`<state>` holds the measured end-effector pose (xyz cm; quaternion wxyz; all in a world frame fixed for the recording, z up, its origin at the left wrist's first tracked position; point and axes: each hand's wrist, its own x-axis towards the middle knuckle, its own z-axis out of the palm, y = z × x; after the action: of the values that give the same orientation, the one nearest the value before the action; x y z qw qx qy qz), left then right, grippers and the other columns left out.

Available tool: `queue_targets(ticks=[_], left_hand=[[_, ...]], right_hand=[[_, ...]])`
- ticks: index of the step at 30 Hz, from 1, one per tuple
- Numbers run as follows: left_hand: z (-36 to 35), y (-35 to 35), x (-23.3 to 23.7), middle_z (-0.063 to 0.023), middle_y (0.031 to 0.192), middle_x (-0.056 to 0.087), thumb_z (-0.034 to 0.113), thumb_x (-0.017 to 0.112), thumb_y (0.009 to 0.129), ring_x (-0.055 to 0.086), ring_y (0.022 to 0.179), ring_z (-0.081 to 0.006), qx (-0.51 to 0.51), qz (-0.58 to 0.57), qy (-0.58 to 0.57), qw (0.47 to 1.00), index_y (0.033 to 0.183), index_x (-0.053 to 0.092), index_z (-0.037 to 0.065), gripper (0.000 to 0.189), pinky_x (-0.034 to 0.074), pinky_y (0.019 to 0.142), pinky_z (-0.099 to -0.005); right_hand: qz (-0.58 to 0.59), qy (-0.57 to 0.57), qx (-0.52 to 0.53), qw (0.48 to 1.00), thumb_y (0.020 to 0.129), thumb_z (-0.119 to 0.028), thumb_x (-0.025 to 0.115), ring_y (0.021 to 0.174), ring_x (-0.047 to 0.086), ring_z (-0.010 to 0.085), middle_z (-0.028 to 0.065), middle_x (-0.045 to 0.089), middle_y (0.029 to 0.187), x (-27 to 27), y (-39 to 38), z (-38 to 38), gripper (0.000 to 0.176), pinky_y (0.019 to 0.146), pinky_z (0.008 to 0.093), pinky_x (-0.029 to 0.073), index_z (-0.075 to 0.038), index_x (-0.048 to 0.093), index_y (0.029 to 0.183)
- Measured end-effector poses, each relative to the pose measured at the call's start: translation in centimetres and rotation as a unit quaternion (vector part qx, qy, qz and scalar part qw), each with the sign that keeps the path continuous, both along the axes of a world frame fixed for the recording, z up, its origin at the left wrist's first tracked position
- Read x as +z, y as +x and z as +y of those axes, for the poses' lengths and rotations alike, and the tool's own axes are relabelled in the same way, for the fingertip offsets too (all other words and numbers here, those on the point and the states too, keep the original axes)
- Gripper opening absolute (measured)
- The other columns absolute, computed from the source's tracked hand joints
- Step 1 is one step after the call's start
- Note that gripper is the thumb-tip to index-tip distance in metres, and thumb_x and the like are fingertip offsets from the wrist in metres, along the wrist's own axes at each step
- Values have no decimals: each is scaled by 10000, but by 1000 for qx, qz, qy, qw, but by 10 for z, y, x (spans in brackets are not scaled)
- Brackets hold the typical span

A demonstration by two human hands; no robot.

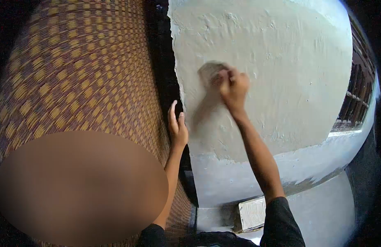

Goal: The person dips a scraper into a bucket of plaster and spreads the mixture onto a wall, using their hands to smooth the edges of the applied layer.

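My right hand (pixel 235 88) is closed on a flat greyish tool (pixel 211 73), smeared by motion, against the plastered wall (pixel 281 53). Its shadow falls below and to the left on the wall. The beige coat under the tool is damp-looking, with ridges and small lumps, and ends raggedly above a bluish-white strip (pixel 223 181). At the wall's left edge my left hand (pixel 179 126) is open, fingers stretched upward, its fingertips right beside the dark gap (pixel 163 78). Nothing shows in that hand.
A woven yellow-and-purple mat (pixel 87 74) stands along the left side. Below, an open box (pixel 252 215) holds a white ridged material on the pale floor (pixel 326 206). A barred window (pixel 357 90) is at the right. A blurred brown oval covers the lower left.
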<state>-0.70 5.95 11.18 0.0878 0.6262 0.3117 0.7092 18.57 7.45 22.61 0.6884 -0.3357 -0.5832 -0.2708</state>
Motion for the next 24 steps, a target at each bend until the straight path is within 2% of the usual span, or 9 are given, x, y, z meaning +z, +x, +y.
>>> queue_targets(ticks=[2, 5, 7, 8, 10, 13, 16, 18, 24], left_hand=[[1, -1, -3, -171, 1458, 399, 194, 409, 995, 350, 1359, -317, 1, -13, 5, 1000, 1421, 376, 7, 466, 253, 1130, -426], [2, 1, -4, -172, 1472, 373, 189, 404, 995, 331, 1368, -324, 5, -36, 13, 999, 1433, 357, 14, 474, 243, 1134, -437], [-1, 9, -3, -172, 1479, 361, 186, 401, 995, 324, 1370, -329, 8, -45, 18, 999, 1439, 346, 18, 479, 240, 1135, -442], [-3, 14, -2, -175, 1482, 353, 185, 400, 994, 319, 1373, -331, 16, -34, 9, 999, 1444, 338, 19, 483, 242, 1134, -444], [-12, 19, -2, -177, 1485, 345, 184, 399, 993, 314, 1375, -333, 30, -20, -1, 999, 1448, 330, 20, 488, 244, 1133, -446], [-36, 25, 6, -182, 1469, 364, 162, 407, 985, 327, 1366, -339, 61, -6, -13, 998, 1443, 339, 14, 485, 254, 1128, -442], [-45, 18, 0, -179, 1479, 357, 152, 409, 985, 329, 1368, -334, 72, 5, -21, 997, 1439, 341, 3, 483, 251, 1130, -437], [-50, 18, -4, -180, 1496, 340, 168, 401, 993, 321, 1376, -327, 57, 7, -11, 998, 1443, 328, -7, 488, 247, 1132, -434], [-62, 40, -16, -183, 1497, 335, 212, 391, 1008, 319, 1375, -320, 38, -6, -59, 998, 1448, 315, -8, 497, 242, 1135, -428]], right_hand=[[186, -3, 36, 982, 856, -119, 639, 704, 577, 277, 133, 637, 793, 29, 29, -10, 214, 679, 402, 453, -61, 671, 1059], [259, 38, 187, 947, 878, -179, 671, 742, 617, 207, 125, 666, 820, 46, 25, -27, 244, 672, 341, 486, -24, 676, 1066], [94, 45, 96, 990, 857, -157, 687, 660, 573, 227, 109, 661, 810, 31, 2, -23, 200, 615, 346, 455, -43, 683, 1021], [11, 48, 159, 986, 804, -100, 689, 683, 549, 255, 98, 652, 797, 25, -14, -29, 207, 661, 386, 425, -84, 680, 1010], [-173, 2, 31, 984, 738, -41, 641, 759, 526, 302, 105, 616, 777, 14, -24, -18, 304, 720, 419, 392, -128, 704, 1023], [24, 29, -6, 999, 779, -100, 636, 711, 544, 321, 124, 642, 759, 41, 26, 4, 239, 697, 453, 394, -133, 671, 1013], [266, 76, 130, 952, 871, -159, 650, 795, 631, 292, 149, 685, 858, 70, 70, -23, 203, 705, 393, 486, -13, 678, 1009], [262, 59, 110, 957, 875, -153, 646, 762, 613, 288, 144, 682, 888, 65, 68, -37, 188, 678, 391, 469, -25, 684, 1006], [-153, 7, 83, 985, 768, -40, 658, 725, 540, 271, 55, 669, 866, -4, -14, -38, 284, 761, 404, 381, -136, 685, 1034]])
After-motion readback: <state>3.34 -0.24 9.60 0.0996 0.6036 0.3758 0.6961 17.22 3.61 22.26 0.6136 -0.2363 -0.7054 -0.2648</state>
